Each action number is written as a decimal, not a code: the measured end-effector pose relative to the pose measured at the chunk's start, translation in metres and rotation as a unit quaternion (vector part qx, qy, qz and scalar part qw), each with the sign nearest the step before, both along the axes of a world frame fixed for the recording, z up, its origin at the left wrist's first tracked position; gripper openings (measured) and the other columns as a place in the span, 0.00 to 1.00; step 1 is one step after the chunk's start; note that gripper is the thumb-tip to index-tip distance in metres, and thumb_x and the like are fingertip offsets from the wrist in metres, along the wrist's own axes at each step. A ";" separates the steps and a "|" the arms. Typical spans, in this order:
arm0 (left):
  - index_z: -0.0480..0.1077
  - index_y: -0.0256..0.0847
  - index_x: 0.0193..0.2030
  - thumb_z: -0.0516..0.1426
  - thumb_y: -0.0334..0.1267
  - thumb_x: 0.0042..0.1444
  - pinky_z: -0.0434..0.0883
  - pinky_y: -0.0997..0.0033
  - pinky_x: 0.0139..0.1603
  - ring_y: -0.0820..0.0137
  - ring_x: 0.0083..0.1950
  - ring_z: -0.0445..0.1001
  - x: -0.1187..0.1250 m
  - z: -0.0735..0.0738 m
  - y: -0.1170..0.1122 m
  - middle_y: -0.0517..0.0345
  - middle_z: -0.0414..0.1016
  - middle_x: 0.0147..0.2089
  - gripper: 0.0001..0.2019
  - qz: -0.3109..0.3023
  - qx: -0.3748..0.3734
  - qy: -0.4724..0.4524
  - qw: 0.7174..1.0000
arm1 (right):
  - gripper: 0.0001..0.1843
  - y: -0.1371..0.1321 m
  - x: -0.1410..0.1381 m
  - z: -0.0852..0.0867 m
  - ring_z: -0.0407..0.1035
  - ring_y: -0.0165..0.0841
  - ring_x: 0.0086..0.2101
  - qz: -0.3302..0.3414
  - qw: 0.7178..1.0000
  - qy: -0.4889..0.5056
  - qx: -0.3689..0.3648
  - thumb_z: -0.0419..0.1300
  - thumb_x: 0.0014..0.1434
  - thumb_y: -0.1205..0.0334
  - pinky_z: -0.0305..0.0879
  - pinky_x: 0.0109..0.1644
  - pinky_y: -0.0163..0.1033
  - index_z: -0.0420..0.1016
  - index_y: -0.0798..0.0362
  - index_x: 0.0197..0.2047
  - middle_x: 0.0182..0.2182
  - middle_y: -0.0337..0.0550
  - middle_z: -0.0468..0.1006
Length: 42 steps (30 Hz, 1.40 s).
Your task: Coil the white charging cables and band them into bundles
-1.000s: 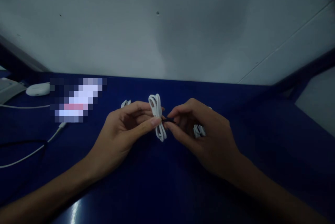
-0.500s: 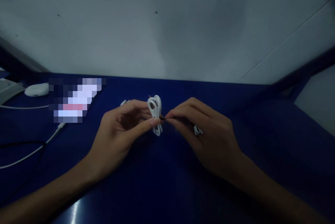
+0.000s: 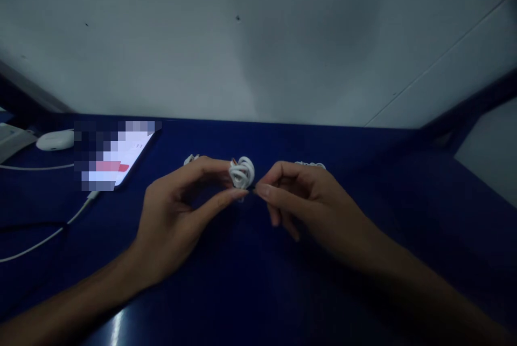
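Observation:
A small coiled white cable [image 3: 243, 172] with a bit of orange at its upper left stands between the fingertips of my left hand [image 3: 169, 211]. The thumb presses its lower front, and the fingers lie behind. My right hand [image 3: 323, 203] pinches the end of a thin dark tie [image 3: 252, 188] at the coil's right side, thumb against forefinger. The other right fingers curl below. How far the tie wraps round the coil is hidden. Another white cable bundle [image 3: 191, 159] shows past my left knuckles, and a further white bundle [image 3: 311, 164] lies partly hidden behind my right hand.
On the blue table [image 3: 250, 292], a lit phone [image 3: 139, 144], partly blurred out, lies at the left with a white charging cable [image 3: 78, 216] plugged in. Beside it sits a white rounded case [image 3: 55, 140]. A pale wall [image 3: 242, 66] rises behind the table.
The coil has turned in my left fingers, so its loops now look rounder. My right hand has rotated, with the thumb now on the near side and the other fingers showing below.

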<state>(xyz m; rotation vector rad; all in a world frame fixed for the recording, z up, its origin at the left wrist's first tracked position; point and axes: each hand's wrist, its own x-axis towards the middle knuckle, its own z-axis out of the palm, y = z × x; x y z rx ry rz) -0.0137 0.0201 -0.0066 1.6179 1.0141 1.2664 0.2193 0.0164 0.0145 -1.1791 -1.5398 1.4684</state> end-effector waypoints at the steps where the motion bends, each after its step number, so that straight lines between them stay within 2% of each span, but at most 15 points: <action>1: 0.89 0.51 0.50 0.77 0.33 0.62 0.84 0.67 0.58 0.64 0.49 0.89 0.002 0.002 0.001 0.61 0.92 0.48 0.12 0.002 -0.016 -0.015 1.000 | 0.07 -0.001 -0.002 -0.003 0.72 0.27 0.24 -0.026 0.994 -0.046 0.097 0.69 0.76 0.60 0.69 0.27 0.32 0.84 0.50 0.43 0.29 0.36 0.82; 4: 0.90 0.51 0.46 0.79 0.32 0.59 0.84 0.76 0.51 0.69 0.45 0.90 0.004 0.005 0.005 0.64 0.92 0.43 0.11 -0.011 -0.076 -0.058 0.995 | 0.06 -0.003 -0.007 -0.014 0.77 0.29 0.33 -0.082 0.900 -0.157 0.398 0.70 0.73 0.72 0.76 0.35 0.35 0.82 0.51 0.48 0.40 0.40 0.85; 6: 0.90 0.52 0.45 0.79 0.30 0.58 0.84 0.81 0.47 0.72 0.43 0.90 0.004 0.004 0.007 0.66 0.91 0.40 0.13 -0.035 -0.117 -0.089 0.989 | 0.06 -0.003 -0.007 -0.021 0.76 0.28 0.31 -0.086 0.833 -0.203 0.507 0.67 0.77 0.73 0.75 0.33 0.34 0.81 0.52 0.50 0.41 0.42 0.86; 11: 0.90 0.50 0.44 0.78 0.26 0.58 0.83 0.84 0.42 0.74 0.39 0.89 0.001 0.002 0.010 0.67 0.88 0.35 0.13 -0.070 -0.186 -0.125 0.972 | 0.07 0.002 -0.004 -0.029 0.78 0.29 0.31 -0.092 0.736 -0.269 0.615 0.65 0.79 0.75 0.72 0.28 0.34 0.81 0.55 0.47 0.38 0.43 0.87; 15: 0.90 0.50 0.45 0.78 0.29 0.59 0.83 0.84 0.43 0.73 0.39 0.89 0.002 0.003 0.011 0.65 0.90 0.37 0.12 -0.060 -0.150 -0.103 0.981 | 0.08 0.000 -0.005 -0.030 0.77 0.30 0.32 -0.087 0.736 -0.280 0.611 0.64 0.78 0.77 0.72 0.29 0.35 0.83 0.58 0.47 0.38 0.45 0.86; 17: 0.90 0.50 0.45 0.79 0.31 0.58 0.84 0.82 0.45 0.72 0.41 0.89 0.003 0.003 0.011 0.64 0.91 0.39 0.12 -0.042 -0.113 -0.086 0.989 | 0.09 -0.002 -0.007 -0.026 0.79 0.31 0.35 -0.084 0.778 -0.262 0.565 0.63 0.78 0.77 0.74 0.34 0.36 0.84 0.58 0.47 0.39 0.45 0.86; 19: 0.90 0.49 0.45 0.80 0.32 0.58 0.85 0.79 0.48 0.70 0.43 0.90 0.003 0.003 0.010 0.63 0.92 0.42 0.11 -0.031 -0.075 -0.066 0.995 | 0.10 -0.005 -0.008 -0.018 0.80 0.31 0.37 -0.081 0.851 -0.206 0.476 0.65 0.78 0.75 0.77 0.39 0.36 0.86 0.55 0.45 0.41 0.43 0.86; 21: 0.89 0.51 0.47 0.79 0.31 0.59 0.85 0.74 0.53 0.69 0.45 0.89 0.003 0.002 0.008 0.63 0.92 0.45 0.12 -0.024 -0.027 -0.040 0.999 | 0.07 -0.006 -0.006 -0.009 0.77 0.27 0.33 -0.077 0.938 -0.142 0.308 0.69 0.76 0.71 0.74 0.37 0.34 0.87 0.51 0.45 0.39 0.37 0.85; 23: 0.89 0.53 0.51 0.78 0.31 0.61 0.85 0.70 0.56 0.67 0.48 0.89 0.000 -0.001 0.007 0.63 0.91 0.47 0.14 -0.019 0.030 -0.003 0.999 | 0.07 -0.004 -0.001 -0.002 0.71 0.25 0.24 -0.038 0.994 -0.043 0.091 0.69 0.77 0.63 0.67 0.28 0.33 0.88 0.49 0.43 0.33 0.34 0.81; 26: 0.88 0.54 0.55 0.76 0.32 0.64 0.84 0.62 0.57 0.63 0.50 0.88 -0.004 -0.004 0.004 0.62 0.90 0.49 0.15 -0.020 0.096 0.061 0.993 | 0.12 0.002 0.007 0.002 0.62 0.20 0.20 0.043 0.976 0.119 -0.177 0.72 0.74 0.57 0.61 0.25 0.29 0.84 0.53 0.37 0.29 0.32 0.75; 29: 0.88 0.54 0.54 0.75 0.33 0.66 0.83 0.60 0.57 0.63 0.50 0.88 -0.006 -0.006 0.004 0.62 0.90 0.49 0.13 -0.016 0.109 0.092 0.990 | 0.14 0.004 0.010 0.000 0.60 0.19 0.20 0.061 0.953 0.169 -0.243 0.74 0.72 0.55 0.60 0.25 0.27 0.84 0.54 0.36 0.27 0.31 0.73; 31: 0.87 0.54 0.53 0.76 0.33 0.65 0.83 0.64 0.57 0.65 0.50 0.88 -0.005 -0.006 0.004 0.63 0.90 0.49 0.13 -0.007 0.096 0.074 0.993 | 0.11 0.003 0.007 -0.001 0.62 0.20 0.20 0.040 0.975 0.128 -0.179 0.73 0.73 0.57 0.62 0.25 0.28 0.85 0.52 0.38 0.28 0.31 0.75; 34: 0.88 0.53 0.51 0.78 0.31 0.61 0.84 0.73 0.56 0.70 0.48 0.88 0.000 -0.002 0.006 0.66 0.90 0.47 0.15 0.000 0.052 0.008 0.999 | 0.05 -0.003 0.000 -0.005 0.72 0.25 0.26 -0.024 0.998 -0.016 0.061 0.71 0.75 0.62 0.70 0.30 0.31 0.88 0.50 0.44 0.32 0.34 0.80; 38: 0.89 0.50 0.44 0.78 0.30 0.59 0.86 0.79 0.47 0.72 0.41 0.89 0.005 0.005 0.009 0.66 0.91 0.40 0.11 -0.001 -0.035 -0.036 0.999 | 0.06 -0.008 -0.009 -0.017 0.79 0.29 0.36 -0.090 0.882 -0.168 0.431 0.71 0.72 0.75 0.78 0.40 0.34 0.85 0.56 0.49 0.41 0.43 0.85; 42: 0.90 0.50 0.44 0.79 0.31 0.58 0.86 0.81 0.44 0.72 0.39 0.90 0.005 0.008 0.010 0.65 0.91 0.37 0.11 -0.011 -0.088 -0.062 0.994 | 0.05 -0.007 -0.010 -0.026 0.80 0.30 0.35 -0.105 0.793 -0.224 0.557 0.68 0.76 0.77 0.78 0.38 0.34 0.84 0.61 0.46 0.39 0.48 0.86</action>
